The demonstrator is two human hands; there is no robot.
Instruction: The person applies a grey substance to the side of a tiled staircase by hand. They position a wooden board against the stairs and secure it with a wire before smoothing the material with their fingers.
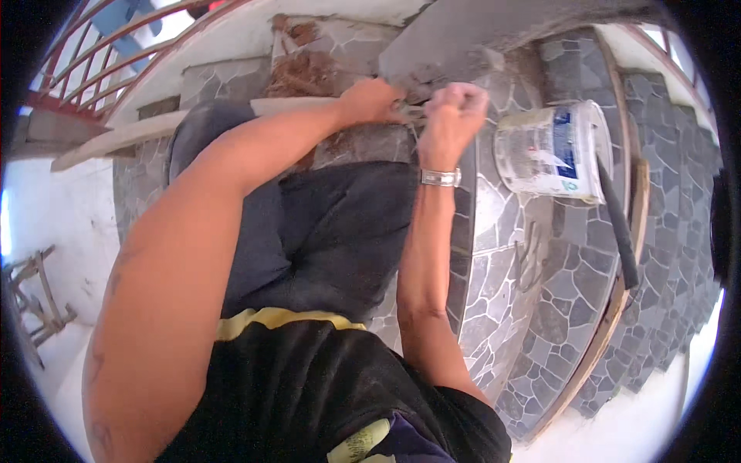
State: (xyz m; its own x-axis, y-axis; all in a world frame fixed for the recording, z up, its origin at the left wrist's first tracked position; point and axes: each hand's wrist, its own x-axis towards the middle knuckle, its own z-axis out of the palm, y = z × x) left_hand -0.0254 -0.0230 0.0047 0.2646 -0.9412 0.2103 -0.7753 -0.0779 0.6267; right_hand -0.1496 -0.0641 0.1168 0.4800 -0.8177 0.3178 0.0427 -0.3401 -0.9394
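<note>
My left hand point(372, 100) is closed, reaching in from the left over the end of a pale wooden plank point(297, 106). My right hand point(454, 116), with a metal-banded watch point(441, 178) on its wrist, is curled into a fist just beside it. Something small and thin shows between the two hands, too blurred to name. Just beyond the hands, the lower edge of a grey cement-coated slab point(463, 35) slants upward. Reddish-brown rubble point(305, 65) lies on the stone-patterned surface left of the slab.
Right of my hands, a white bucket point(540, 150) with cement smears lies on its side. A dark bar-like handle point(620, 231) leans out from its mouth. A long wooden strip point(590, 363) edges the stone paving. Red metal railings point(108, 62) stand at far left, above a wooden frame point(38, 297).
</note>
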